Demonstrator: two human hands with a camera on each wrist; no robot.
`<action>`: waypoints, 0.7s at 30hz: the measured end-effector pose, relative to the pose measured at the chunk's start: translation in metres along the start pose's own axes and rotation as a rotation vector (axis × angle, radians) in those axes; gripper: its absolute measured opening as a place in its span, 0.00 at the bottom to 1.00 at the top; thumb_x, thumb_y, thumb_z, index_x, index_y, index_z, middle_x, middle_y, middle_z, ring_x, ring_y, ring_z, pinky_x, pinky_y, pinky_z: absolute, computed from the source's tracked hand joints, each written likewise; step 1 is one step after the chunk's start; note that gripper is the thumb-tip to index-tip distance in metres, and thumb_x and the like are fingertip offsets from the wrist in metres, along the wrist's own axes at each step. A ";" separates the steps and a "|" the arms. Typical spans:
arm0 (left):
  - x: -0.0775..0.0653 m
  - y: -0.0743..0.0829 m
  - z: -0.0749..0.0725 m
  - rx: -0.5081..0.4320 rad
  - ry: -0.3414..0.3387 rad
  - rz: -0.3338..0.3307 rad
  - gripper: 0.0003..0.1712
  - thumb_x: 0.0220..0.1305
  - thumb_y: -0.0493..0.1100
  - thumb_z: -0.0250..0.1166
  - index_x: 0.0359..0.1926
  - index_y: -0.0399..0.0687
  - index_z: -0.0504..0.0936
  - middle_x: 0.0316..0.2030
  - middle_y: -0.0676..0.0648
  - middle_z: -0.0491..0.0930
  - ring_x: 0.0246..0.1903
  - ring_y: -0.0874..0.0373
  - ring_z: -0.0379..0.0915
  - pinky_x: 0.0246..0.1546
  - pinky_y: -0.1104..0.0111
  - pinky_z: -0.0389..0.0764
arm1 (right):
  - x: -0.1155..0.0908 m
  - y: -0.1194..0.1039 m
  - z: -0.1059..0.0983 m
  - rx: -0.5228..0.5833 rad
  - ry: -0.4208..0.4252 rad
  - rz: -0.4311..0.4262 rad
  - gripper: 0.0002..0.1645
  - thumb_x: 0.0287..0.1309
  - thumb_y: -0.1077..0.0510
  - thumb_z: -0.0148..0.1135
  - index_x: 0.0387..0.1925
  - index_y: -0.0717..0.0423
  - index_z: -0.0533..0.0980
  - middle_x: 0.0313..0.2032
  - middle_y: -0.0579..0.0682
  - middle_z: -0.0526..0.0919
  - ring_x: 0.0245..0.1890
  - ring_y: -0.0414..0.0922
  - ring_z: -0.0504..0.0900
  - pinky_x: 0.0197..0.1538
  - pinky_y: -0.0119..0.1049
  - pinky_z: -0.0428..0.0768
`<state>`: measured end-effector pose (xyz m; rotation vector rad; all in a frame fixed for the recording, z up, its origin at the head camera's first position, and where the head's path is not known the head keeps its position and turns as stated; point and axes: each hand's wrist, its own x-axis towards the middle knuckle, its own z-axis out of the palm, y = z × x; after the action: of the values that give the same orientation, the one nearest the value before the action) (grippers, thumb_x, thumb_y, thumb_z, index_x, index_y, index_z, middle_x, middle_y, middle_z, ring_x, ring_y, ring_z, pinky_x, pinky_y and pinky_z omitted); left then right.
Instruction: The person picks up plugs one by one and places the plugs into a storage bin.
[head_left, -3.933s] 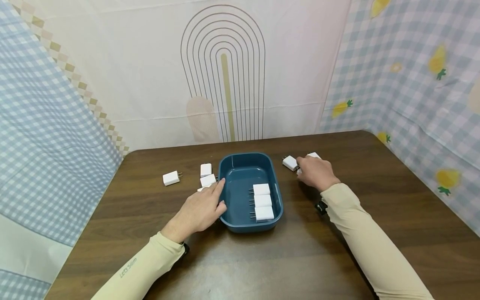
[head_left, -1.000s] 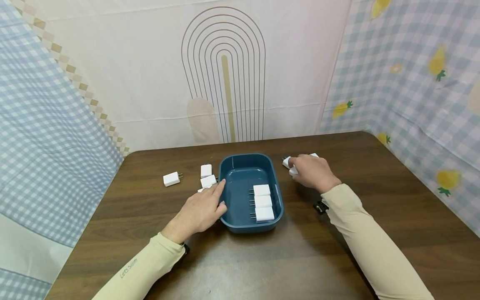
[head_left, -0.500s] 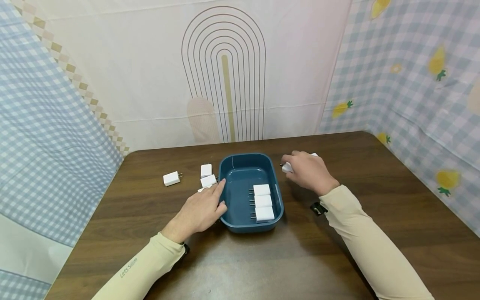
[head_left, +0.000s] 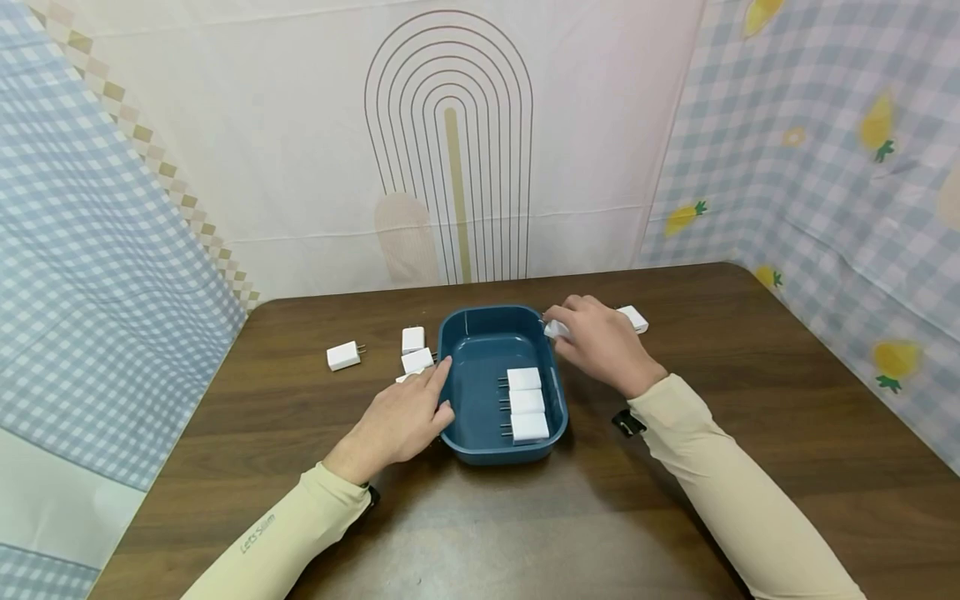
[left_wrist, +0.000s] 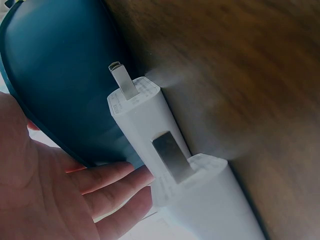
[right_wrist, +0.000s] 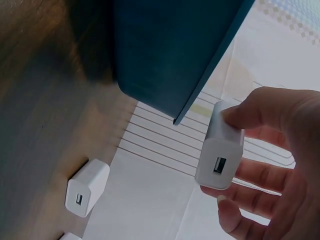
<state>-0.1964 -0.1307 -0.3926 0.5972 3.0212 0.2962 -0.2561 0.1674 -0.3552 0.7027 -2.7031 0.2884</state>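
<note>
In the head view my right hand (head_left: 602, 343) holds a white USB wall charger (head_left: 557, 330) beside the right rim of a blue bin (head_left: 487, 457). The right wrist view shows the thumb and fingers pinching this charger, with its USB port facing the camera. My left hand (head_left: 392, 417) rests at the bin's left rim with its fingers mostly straight. Several white chargers (head_left: 525, 403) lie in a column inside the bin, prongs toward the left. Close to my left fingertips, other chargers (left_wrist: 150, 130) lie against the bin's outer wall.
Left of the bin are loose chargers, one of them apart (head_left: 343, 356) and others nearer the bin (head_left: 413, 340). To the right, another charger (head_left: 633, 319) lies beyond my right hand. The wooden table (head_left: 480, 533) meets a fabric backdrop (head_left: 300, 150) behind.
My right hand has picked up a charger from the group on the right and moved left with it to the bin's rim, uncovering another charger. My left hand has stayed in place.
</note>
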 end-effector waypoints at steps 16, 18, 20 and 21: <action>0.000 0.000 -0.001 0.000 -0.001 0.004 0.39 0.73 0.53 0.48 0.79 0.44 0.54 0.75 0.40 0.64 0.71 0.43 0.66 0.71 0.50 0.68 | 0.001 -0.017 0.013 0.053 0.057 -0.105 0.19 0.61 0.56 0.69 0.55 0.49 0.83 0.47 0.51 0.85 0.42 0.46 0.82 0.33 0.37 0.84; 0.000 0.000 -0.001 -0.001 0.001 0.005 0.39 0.73 0.53 0.49 0.79 0.44 0.54 0.75 0.40 0.64 0.71 0.43 0.66 0.71 0.50 0.68 | 0.001 -0.018 0.015 0.047 0.067 -0.128 0.19 0.61 0.56 0.69 0.55 0.48 0.83 0.48 0.51 0.85 0.42 0.46 0.83 0.35 0.38 0.84; 0.000 0.000 -0.001 -0.004 0.002 0.005 0.39 0.73 0.53 0.49 0.79 0.43 0.54 0.74 0.40 0.65 0.71 0.43 0.66 0.71 0.50 0.68 | 0.001 -0.019 0.017 0.047 0.075 -0.146 0.19 0.62 0.56 0.68 0.55 0.48 0.83 0.48 0.51 0.85 0.43 0.46 0.83 0.36 0.38 0.84; 0.000 0.000 -0.001 -0.005 0.002 0.004 0.39 0.73 0.53 0.49 0.79 0.44 0.55 0.74 0.40 0.65 0.71 0.43 0.66 0.71 0.50 0.68 | 0.001 -0.019 0.018 0.051 0.078 -0.154 0.19 0.62 0.56 0.68 0.55 0.48 0.83 0.48 0.50 0.85 0.43 0.46 0.83 0.36 0.38 0.84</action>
<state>-0.1959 -0.1308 -0.3919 0.6036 3.0208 0.3050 -0.2523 0.1454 -0.3694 0.8902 -2.5595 0.3400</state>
